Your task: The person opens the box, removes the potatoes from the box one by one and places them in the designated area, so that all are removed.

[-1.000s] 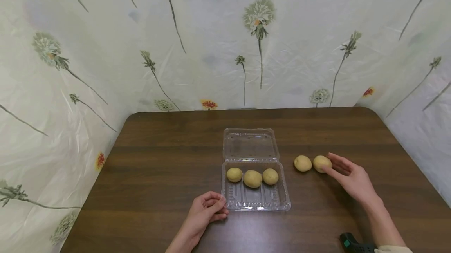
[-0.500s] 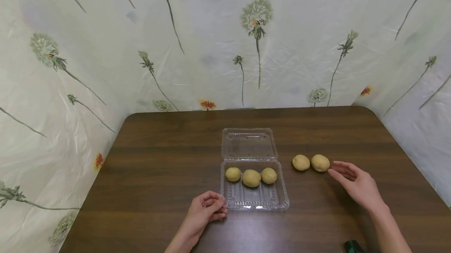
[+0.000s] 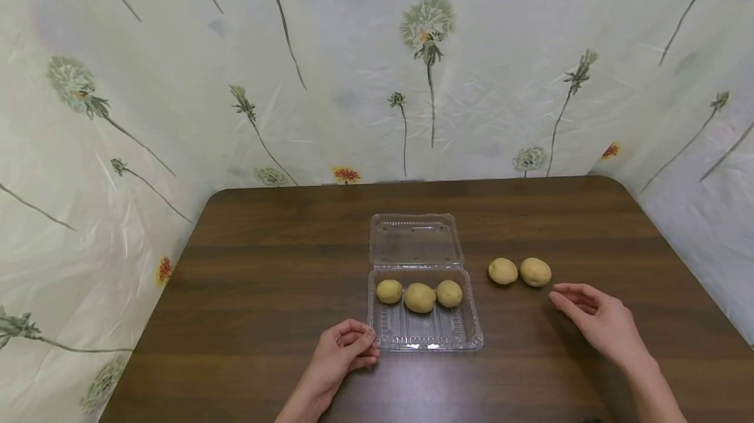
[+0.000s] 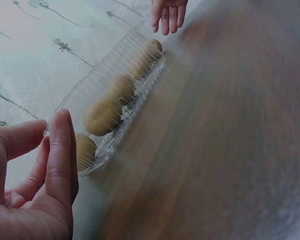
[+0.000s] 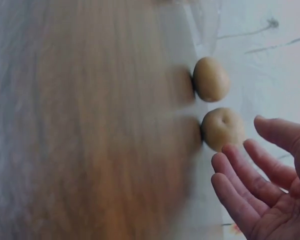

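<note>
A clear plastic clamshell container (image 3: 465, 338) lies with its lid folded back, and three potatoes (image 3: 419, 298) sit in a row inside its base. My left hand (image 3: 341, 354) pinches the container's left rim near the front corner between thumb and fingers. To the right of the container, two more potatoes (image 3: 503, 272) rest side by side on the table. My right hand (image 3: 607, 325) hovers just right of and in front of the nearer potato (image 3: 535, 272), apart from it, fingers loosely bent and holding nothing. In the right wrist view its fingers (image 5: 235, 192) are spread beside that potato (image 5: 222, 129).
Everything stands on a dark brown wooden table (image 3: 283, 279). A pale curtain (image 3: 330, 82) printed with dandelions hangs behind it and along both sides. The raised lid (image 3: 415, 239) lies back toward the curtain.
My right hand has let go of the right-hand potato beside the container and drawn back right and toward me. The left hand stays at the container's rim.
</note>
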`<action>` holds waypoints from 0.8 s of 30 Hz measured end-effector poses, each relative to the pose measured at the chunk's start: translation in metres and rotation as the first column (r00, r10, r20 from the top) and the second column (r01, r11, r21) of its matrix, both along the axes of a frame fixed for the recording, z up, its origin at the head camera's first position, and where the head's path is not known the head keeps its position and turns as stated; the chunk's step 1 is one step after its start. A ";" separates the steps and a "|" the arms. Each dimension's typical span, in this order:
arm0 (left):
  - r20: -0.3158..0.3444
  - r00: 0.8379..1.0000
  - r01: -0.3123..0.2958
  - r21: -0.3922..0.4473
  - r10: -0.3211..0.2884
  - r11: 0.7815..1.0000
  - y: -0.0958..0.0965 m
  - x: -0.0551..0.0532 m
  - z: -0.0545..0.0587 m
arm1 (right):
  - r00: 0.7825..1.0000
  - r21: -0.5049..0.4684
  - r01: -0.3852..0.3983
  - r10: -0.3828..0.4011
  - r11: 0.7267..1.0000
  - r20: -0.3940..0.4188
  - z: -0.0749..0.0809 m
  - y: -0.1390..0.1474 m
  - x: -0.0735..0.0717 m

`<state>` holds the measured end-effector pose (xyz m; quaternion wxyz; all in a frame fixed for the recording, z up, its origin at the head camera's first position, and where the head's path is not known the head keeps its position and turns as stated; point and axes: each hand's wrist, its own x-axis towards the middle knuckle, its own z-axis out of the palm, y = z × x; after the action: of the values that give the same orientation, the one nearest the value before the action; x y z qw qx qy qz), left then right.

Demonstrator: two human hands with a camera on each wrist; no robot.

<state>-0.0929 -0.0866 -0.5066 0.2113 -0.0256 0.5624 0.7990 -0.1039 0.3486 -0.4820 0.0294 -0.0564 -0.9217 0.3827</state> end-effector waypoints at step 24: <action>0.018 1.000 -0.010 -0.044 0.011 0.999 -0.001 -0.001 0.000 | 0.970 -0.008 -0.198 0.195 0.980 -0.146 0.027 -0.051 0.009</action>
<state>-0.0937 -0.0873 -0.5063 0.2118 -0.0405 0.5779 0.7871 -0.0948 0.2979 -0.4550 0.0573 0.0625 -0.9139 0.3970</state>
